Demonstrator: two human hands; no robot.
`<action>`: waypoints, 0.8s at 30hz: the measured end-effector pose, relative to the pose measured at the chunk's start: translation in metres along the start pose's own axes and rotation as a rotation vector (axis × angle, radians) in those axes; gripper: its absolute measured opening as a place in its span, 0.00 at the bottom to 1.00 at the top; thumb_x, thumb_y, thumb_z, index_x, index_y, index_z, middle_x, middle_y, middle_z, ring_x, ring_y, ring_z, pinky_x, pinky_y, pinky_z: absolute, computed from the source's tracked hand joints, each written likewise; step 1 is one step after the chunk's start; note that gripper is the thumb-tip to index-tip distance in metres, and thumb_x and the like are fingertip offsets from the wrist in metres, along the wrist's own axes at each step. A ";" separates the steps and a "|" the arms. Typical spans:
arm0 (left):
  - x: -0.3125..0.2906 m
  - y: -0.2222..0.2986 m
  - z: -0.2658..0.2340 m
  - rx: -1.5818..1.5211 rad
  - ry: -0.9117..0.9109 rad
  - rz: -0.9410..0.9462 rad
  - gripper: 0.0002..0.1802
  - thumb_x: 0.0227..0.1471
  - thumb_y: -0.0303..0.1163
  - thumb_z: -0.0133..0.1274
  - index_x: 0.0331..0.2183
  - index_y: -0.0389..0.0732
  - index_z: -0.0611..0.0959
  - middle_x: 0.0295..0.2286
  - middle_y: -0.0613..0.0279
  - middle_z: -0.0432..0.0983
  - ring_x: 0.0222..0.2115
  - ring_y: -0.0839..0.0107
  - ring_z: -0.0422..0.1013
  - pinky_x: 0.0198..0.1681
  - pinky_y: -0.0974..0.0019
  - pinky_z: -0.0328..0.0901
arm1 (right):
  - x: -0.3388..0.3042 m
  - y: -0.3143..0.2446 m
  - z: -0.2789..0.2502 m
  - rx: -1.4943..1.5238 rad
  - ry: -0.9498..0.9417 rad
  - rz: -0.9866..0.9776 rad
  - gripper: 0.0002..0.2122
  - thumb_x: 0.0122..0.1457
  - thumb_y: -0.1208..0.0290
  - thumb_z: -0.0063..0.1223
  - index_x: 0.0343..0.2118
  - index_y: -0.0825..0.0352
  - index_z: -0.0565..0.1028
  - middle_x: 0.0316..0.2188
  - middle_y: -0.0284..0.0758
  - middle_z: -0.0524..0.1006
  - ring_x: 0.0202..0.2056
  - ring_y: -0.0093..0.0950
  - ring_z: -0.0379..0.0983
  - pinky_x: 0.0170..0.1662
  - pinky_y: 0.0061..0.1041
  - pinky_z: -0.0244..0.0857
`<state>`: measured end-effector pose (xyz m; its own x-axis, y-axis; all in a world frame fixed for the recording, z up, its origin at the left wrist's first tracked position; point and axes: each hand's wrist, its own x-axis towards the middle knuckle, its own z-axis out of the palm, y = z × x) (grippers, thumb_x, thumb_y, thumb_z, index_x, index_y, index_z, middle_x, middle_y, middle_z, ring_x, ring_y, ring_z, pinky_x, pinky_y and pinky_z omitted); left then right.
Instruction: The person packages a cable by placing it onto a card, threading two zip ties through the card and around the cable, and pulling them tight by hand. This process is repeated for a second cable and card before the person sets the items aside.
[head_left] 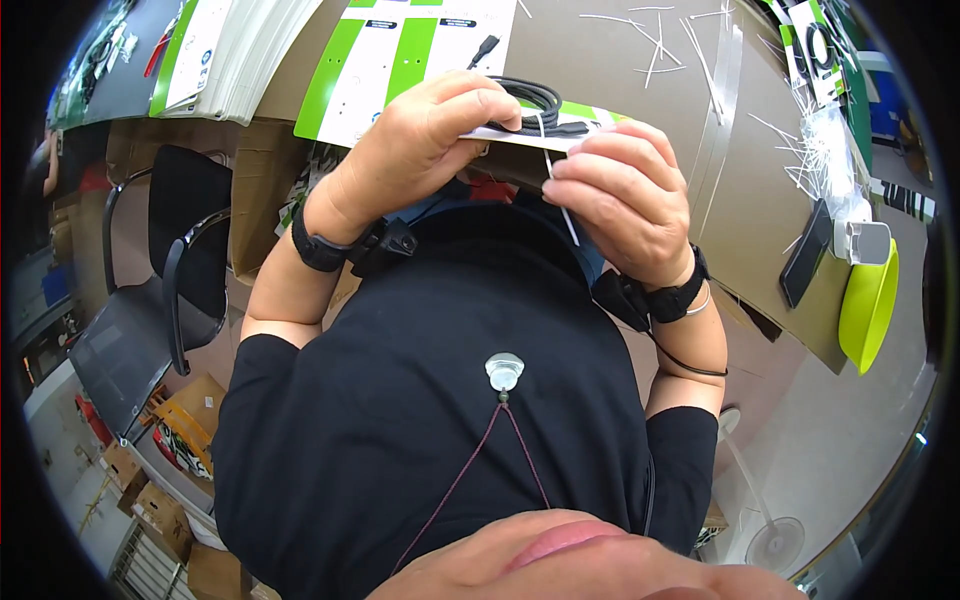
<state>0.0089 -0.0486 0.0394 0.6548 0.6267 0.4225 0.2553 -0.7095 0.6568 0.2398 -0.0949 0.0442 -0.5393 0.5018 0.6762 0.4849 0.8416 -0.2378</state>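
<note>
A black coiled cable (535, 97) lies against a white and green backing card (575, 112) held upright-ish at the table's near edge. My left hand (440, 130) is closed on the left part of the coil and the card, fingers and thumb pressed together. One cable plug (485, 50) sticks out above that hand. A thin white tie (565, 212) crosses the coil and hangs down in front of the card. Beside it my right hand (630, 190) has its fingers curled, with the fingertips at the tie; its thumb is mostly hidden.
More green and white cards (390, 60) lie behind my left hand, with a card stack (235, 60) farther left. Loose white ties (655, 45) are scattered on the brown table (580, 55). At right are a phone (806, 253), a yellow-green bin (868, 305) and packaged cables (815, 45). A chair (180, 240) stands left.
</note>
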 end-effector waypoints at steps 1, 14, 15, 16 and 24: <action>0.000 0.002 0.001 0.033 0.017 0.014 0.17 0.40 0.13 0.55 0.36 0.38 0.77 0.34 0.57 0.74 0.35 0.63 0.72 0.39 0.67 0.67 | 0.000 0.001 -0.004 0.035 0.011 -0.016 0.10 0.42 0.77 0.61 0.30 0.62 0.78 0.31 0.30 0.77 0.37 0.30 0.73 0.43 0.34 0.68; 0.112 0.015 -0.033 -0.098 -0.403 -0.416 0.38 0.39 0.38 0.66 0.50 0.37 0.68 0.38 0.57 0.75 0.37 0.67 0.72 0.39 0.66 0.67 | 0.003 -0.007 -0.025 0.277 0.062 0.465 0.04 0.53 0.81 0.54 0.32 0.67 0.73 0.34 0.35 0.78 0.35 0.30 0.76 0.40 0.25 0.69; 0.116 0.013 -0.027 -0.094 -0.406 -0.415 0.38 0.39 0.38 0.66 0.50 0.37 0.68 0.38 0.57 0.75 0.37 0.67 0.72 0.39 0.66 0.67 | -0.002 -0.002 -0.019 0.278 0.068 0.466 0.04 0.53 0.81 0.54 0.32 0.67 0.73 0.34 0.35 0.78 0.35 0.30 0.76 0.40 0.25 0.69; 0.116 0.008 -0.015 0.156 -0.365 -0.232 0.37 0.39 0.38 0.65 0.50 0.37 0.68 0.38 0.56 0.75 0.37 0.66 0.72 0.39 0.66 0.67 | -0.009 0.003 -0.011 0.438 0.076 0.618 0.03 0.55 0.80 0.52 0.32 0.68 0.72 0.34 0.36 0.78 0.35 0.30 0.76 0.40 0.24 0.70; 0.072 -0.002 0.046 0.372 -0.271 -0.301 0.10 0.43 0.31 0.58 0.32 0.41 0.80 0.28 0.58 0.76 0.26 0.65 0.73 0.30 0.65 0.68 | -0.046 0.027 0.011 1.150 0.235 1.035 0.05 0.61 0.75 0.48 0.35 0.71 0.71 0.33 0.38 0.78 0.37 0.23 0.76 0.39 0.19 0.71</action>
<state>0.0887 -0.0171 0.0399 0.6614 0.7488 0.0416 0.6616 -0.6087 0.4379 0.2701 -0.0930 -0.0014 -0.1482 0.9878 -0.0485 -0.2622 -0.0865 -0.9611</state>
